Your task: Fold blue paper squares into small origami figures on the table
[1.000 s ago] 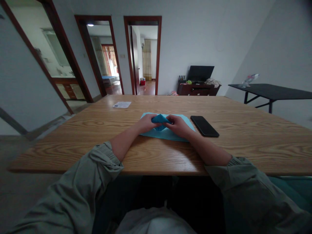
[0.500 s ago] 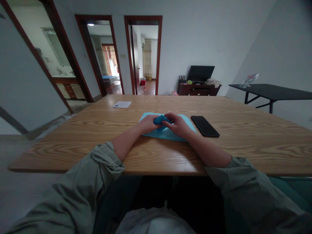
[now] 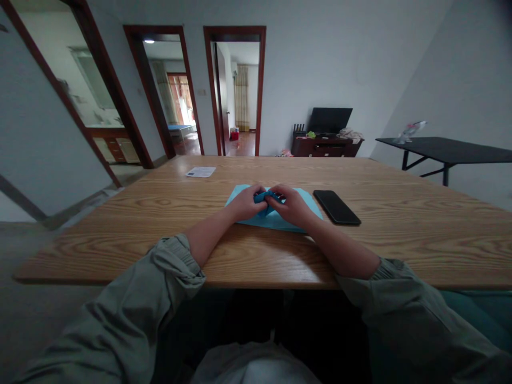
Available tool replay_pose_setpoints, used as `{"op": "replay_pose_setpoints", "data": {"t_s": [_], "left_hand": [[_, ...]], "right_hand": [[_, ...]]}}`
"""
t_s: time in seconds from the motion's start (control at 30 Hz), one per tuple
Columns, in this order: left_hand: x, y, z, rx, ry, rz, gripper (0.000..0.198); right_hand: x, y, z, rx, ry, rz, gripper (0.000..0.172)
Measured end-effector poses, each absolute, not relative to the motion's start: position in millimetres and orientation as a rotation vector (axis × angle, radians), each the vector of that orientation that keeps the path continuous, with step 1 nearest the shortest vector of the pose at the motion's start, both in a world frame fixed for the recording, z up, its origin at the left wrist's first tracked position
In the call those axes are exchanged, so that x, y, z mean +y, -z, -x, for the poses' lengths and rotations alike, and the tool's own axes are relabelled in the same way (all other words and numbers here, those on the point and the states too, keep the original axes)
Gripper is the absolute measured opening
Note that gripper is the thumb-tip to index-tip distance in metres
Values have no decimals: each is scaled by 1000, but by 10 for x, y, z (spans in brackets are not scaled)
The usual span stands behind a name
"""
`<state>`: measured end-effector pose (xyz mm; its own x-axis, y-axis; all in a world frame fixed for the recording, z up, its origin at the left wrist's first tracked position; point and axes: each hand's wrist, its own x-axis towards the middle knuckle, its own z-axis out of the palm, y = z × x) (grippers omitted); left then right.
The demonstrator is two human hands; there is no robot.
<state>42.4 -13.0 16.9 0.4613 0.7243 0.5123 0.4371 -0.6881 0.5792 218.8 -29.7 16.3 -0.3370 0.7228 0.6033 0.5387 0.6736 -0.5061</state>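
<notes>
Between my two hands is a small piece of folded blue paper, darker than the sheet below it. My left hand is closed on its left side, thumb toward me. From the right, my right hand pinches the other side with thumb and fingers. Parts of the folded piece are hidden by my fingers, so its exact shape cannot be made out. Beneath both hands a light blue sheet lies flat on the wooden table.
A black smartphone lies just right of the sheet. Farther off to the left is a white printed card. The table's near edge runs below my forearms. Beyond stand a black table and a TV cabinet.
My left fingers have curled over the folded blue paper, and the hand has shifted slightly right. Less of the paper shows now. My right hand keeps its pinch nearly in place.
</notes>
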Motion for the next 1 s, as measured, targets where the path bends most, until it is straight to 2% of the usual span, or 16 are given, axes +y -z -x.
{"op": "replay_pose_setpoints", "data": {"t_s": [0.27,0.57,1.0], "left_hand": [[-127,-174,-417,998,-1091,-2335,24],[-99,-213,-293,1041,-1073,-2351,20],[28,-219,-4,1101,-725,-2412,23]], "right_hand": [[-303,-186,-2197,-2041,-227,980,14],[-291,-162,-2240,-2085,-194,938,13],[-215,-98,-2399,-2102,-185,1109,7]]}}
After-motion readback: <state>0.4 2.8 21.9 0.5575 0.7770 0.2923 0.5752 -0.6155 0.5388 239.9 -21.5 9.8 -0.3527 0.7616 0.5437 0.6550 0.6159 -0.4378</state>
